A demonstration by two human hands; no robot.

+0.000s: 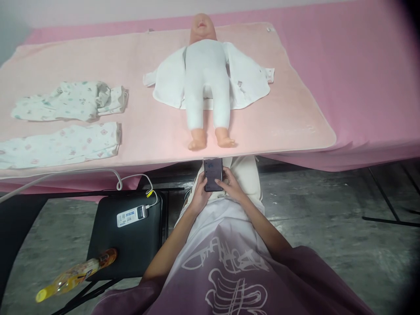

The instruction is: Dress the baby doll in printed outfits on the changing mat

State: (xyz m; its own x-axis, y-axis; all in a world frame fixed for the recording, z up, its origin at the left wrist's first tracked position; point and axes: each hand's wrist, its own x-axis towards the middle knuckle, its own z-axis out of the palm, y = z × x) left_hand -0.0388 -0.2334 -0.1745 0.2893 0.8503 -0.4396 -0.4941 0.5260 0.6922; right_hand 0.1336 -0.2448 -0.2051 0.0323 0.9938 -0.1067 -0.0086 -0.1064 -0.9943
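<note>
A dark phone (213,175) is held upright over my lap, just below the table's near edge. My left hand (200,194) grips its left side, thumb along the edge. Around its right side is my right hand (230,186), with the thumb over the lower screen. Beyond the phone, a baby doll (207,65) lies on its back on a pale pink mat (138,57), feet towards me. White leggings cover its legs and torso, and a white top (251,83) is spread out on both sides beneath it.
Two patterned baby garments, one crumpled (70,101) and one flatter (65,144), lie on the mat's left. On a black stool (127,249) are a power bank (132,216) with a white cable and a yellow-capped bottle (75,275) overhanging its edge.
</note>
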